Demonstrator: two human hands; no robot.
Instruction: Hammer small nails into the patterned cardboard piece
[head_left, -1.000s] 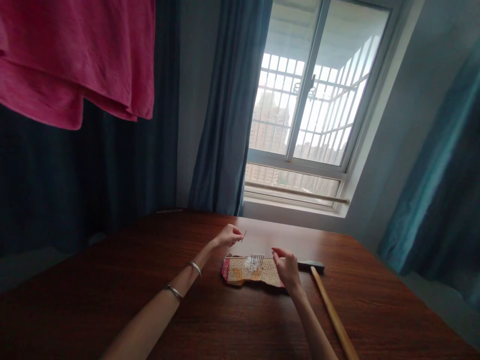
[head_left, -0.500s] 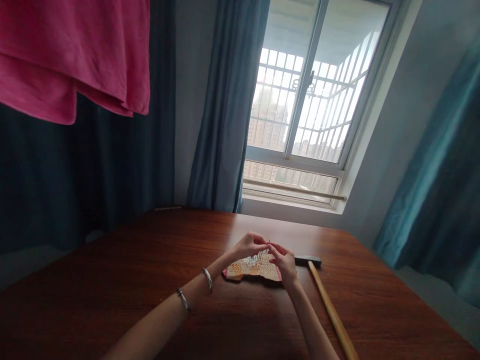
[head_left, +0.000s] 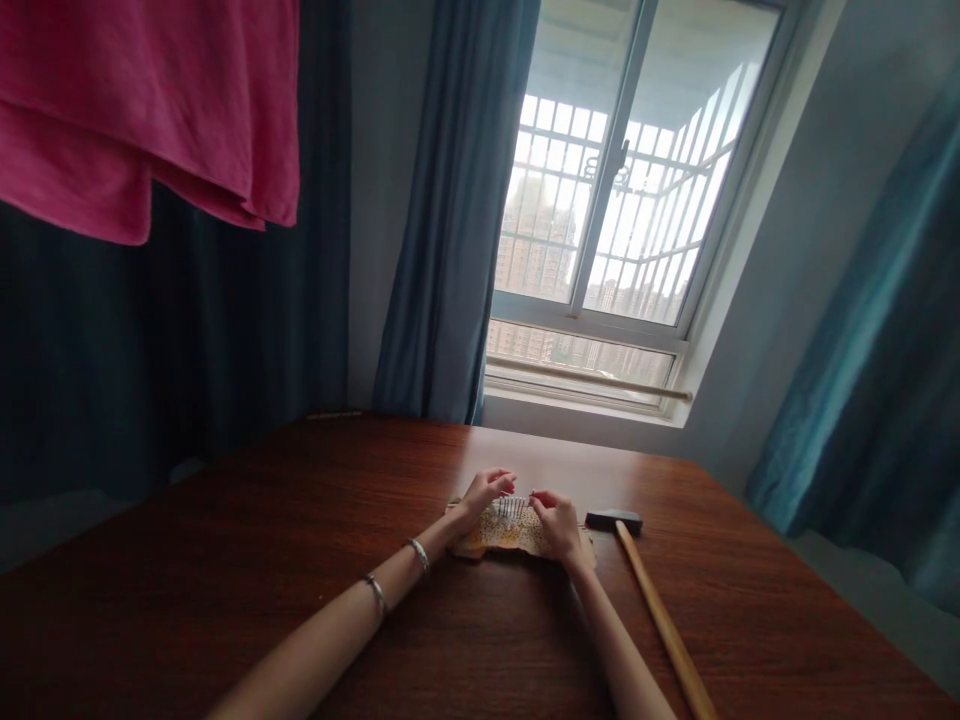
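Observation:
A slab with an uneven edge and a surface full of small dark dots (head_left: 517,537) lies on the table in front of me. Several thin nails (head_left: 512,507) stand upright in a row along its middle. My right hand (head_left: 553,518) is over the slab's right part, thumb and finger pinched on a nail (head_left: 532,496) at the right end of the row. To the left of the row, my left hand (head_left: 489,490) hovers with its fingers loosely bent and apart, holding nothing that I can see. Two silver bracelets circle the left wrist and forearm.
Just right of the slab lies a hammer with a black head (head_left: 613,522) and a long wooden handle (head_left: 664,622). Beneath everything is a brown wooden table (head_left: 300,560). Behind it are a window (head_left: 600,180) and blue curtains (head_left: 457,220); a pink cloth (head_left: 150,110) hangs upper left.
My hands were together at the fingertips above the slab and have parted. The right hand has come down onto the nail by the row; the left has drawn back a little to the left.

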